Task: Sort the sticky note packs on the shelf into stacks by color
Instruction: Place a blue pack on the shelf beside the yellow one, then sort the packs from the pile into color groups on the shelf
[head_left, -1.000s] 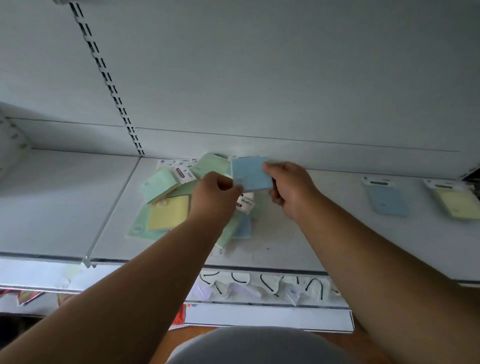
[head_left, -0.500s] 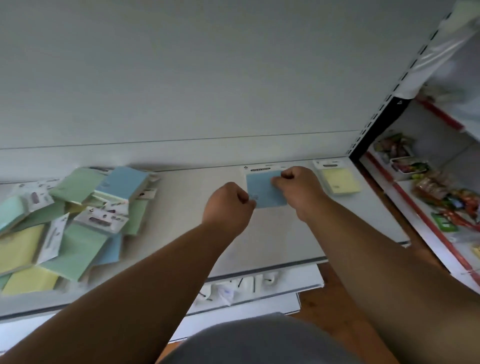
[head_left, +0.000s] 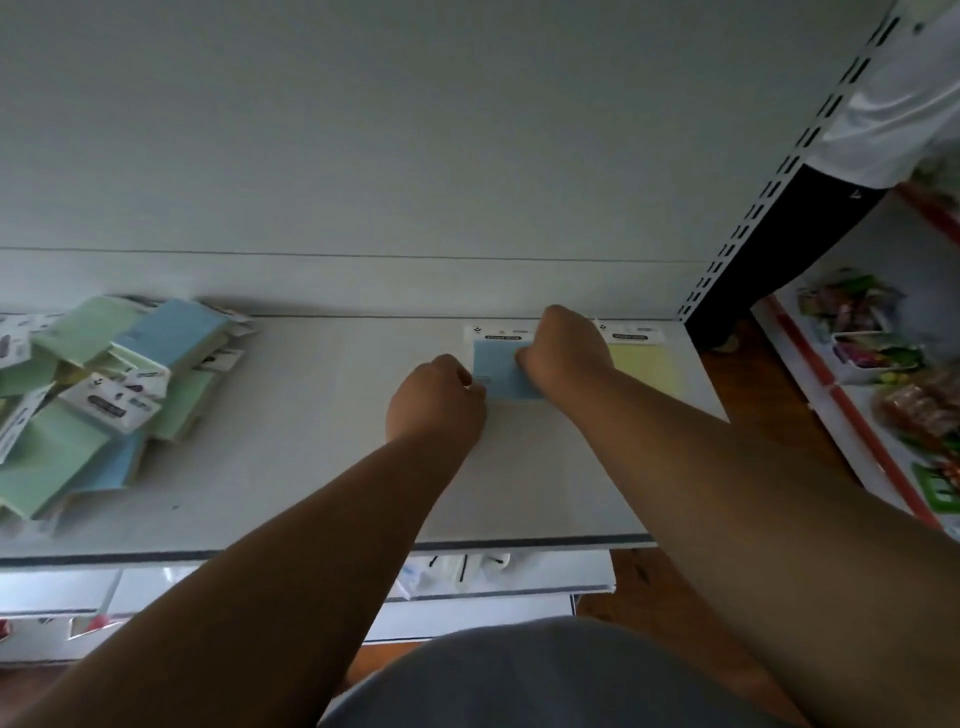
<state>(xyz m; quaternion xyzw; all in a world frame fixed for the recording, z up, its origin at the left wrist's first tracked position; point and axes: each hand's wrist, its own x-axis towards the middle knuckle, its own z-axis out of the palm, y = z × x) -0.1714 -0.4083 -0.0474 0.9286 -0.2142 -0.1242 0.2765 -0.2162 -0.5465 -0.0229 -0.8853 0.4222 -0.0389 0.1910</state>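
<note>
Head view, centre of the frame: the right hand (head_left: 563, 351) is curled over the top edge of the blue sticky note pack (head_left: 501, 371), fingers bent down onto it, a closed grip pressing the pack flat on the shelf (head_left: 322, 467). The left hand (head_left: 436, 402) sits at the pack's lower left corner, knuckles up, fingers tucked under; whether it pinches the corner or just touches it, I cannot tell. The pack is a flat pale-blue square with a white card header, lying right of centre near the back wall. Just beside it to the right, a yellow pack (head_left: 641, 364), same shape, same header. Far left, a loose pile of packs (head_left: 98, 395), green, blue and yellow, glossy wrappers overlapping and tilted. The shelf is smooth grey-white metal.
</note>
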